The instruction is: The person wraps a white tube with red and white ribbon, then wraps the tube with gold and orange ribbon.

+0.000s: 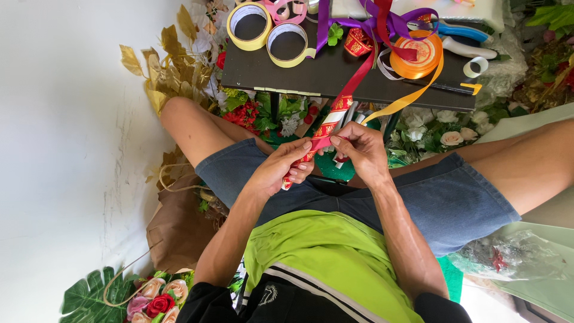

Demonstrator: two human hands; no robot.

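I sit with knees apart and look down at my lap. My left hand (281,167) and my right hand (359,152) both pinch a red ribbon with gold pattern (330,119), which runs up to the dark low table (299,75). The left hand holds the ribbon's lower end near my shorts. The right hand's fingertips grip it just beside the left thumb. An orange ribbon roll (420,57) lies on the table, with a loose yellow-orange strand (412,96) hanging off the edge. Purple ribbon (388,21) lies above it.
Two yellow tape rolls (269,33) and blue-handled scissors (460,33) lie on the table. Artificial flowers (436,128) and gold leaves (170,66) fill the floor beneath it. A brown paper bag (179,227) and a bouquet of roses (158,296) sit at my left.
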